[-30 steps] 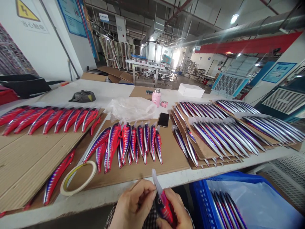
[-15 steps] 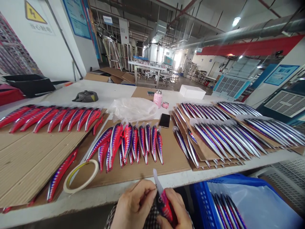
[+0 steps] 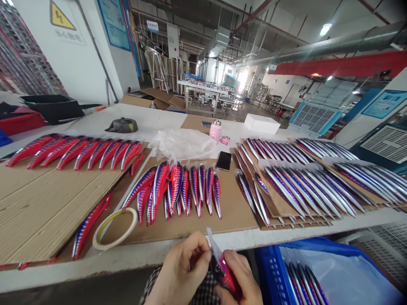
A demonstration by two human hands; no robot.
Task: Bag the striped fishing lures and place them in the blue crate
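The sole camera, head-worn, looks forward and down across the near edge of the white table (image 3: pixel 165 120), close above the left hand (image 3: pixel 181 269) and right hand (image 3: pixel 242 277), facing the factory floor (image 3: pixel 244 109) beyond.

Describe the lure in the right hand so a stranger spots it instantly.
Find the white table, then the blue basket below its near edge, on the right. Just left of that basket, the right hand grips a red lure with a translucent strip at its head. Unlike the striped lures lying on the cardboard, it alone is held in hand, off the table.
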